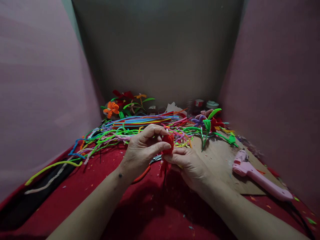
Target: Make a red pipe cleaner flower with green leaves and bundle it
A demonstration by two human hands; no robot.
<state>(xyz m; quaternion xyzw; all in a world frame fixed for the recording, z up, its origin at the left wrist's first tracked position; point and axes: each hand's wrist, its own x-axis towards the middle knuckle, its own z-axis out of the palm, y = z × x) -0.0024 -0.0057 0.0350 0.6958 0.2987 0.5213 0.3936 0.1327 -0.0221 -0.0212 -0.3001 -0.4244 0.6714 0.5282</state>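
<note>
Between my two hands, above the middle of the red cloth, is a bundle of red pipe cleaners [168, 144] bent into a rounded shape, with loose ends hanging below. My left hand [147, 144] pinches its upper part between thumb and fingers. Lower down, my right hand [187, 163] grips the same bundle near its base, fingers closed around it. Part of the bundle is hidden by the fingertips. Just beneath my hands lies a pair of pliers [143, 174] with red-orange handles, partly covered by my left hand.
Many coloured pipe cleaners [112, 135] lie heaped across the back. Finished pipe-cleaner flowers [111, 109] stand back left, with a purple flower [199, 121] to the right. A pink glue gun [260, 178] rests on a cardboard sheet [220, 163]. A black strip [32, 196] lies at left.
</note>
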